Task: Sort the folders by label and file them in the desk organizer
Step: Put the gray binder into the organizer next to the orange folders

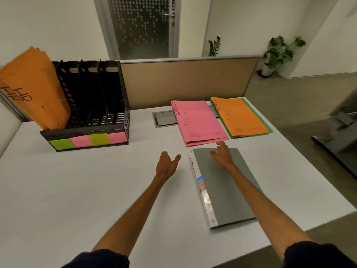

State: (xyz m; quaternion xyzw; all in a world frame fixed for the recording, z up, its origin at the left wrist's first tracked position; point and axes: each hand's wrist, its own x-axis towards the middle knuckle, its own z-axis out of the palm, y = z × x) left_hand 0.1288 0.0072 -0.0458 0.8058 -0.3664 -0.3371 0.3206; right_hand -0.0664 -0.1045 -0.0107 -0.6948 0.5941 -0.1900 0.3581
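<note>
I am standing at a white bench (96, 190) in an office, with a beige partition (183, 82) running along its far edge. At far left, the black desk organizer (108, 105) is holding orange HR folders (36, 89) in its leftmost slot. My left hand (167, 165) is hovering open over the bare bench, holding nothing. Just to its right the grey folder (226, 192) is lying flat. My right hand (222, 155) is reaching over its far end, fingers loosely spread, gripping nothing. Just beyond those fingers the pink FINANCE folders (199, 122) are lying stacked. Beside them the orange ADMIN folder (241, 117) is sitting on a green one (269, 128).
</note>
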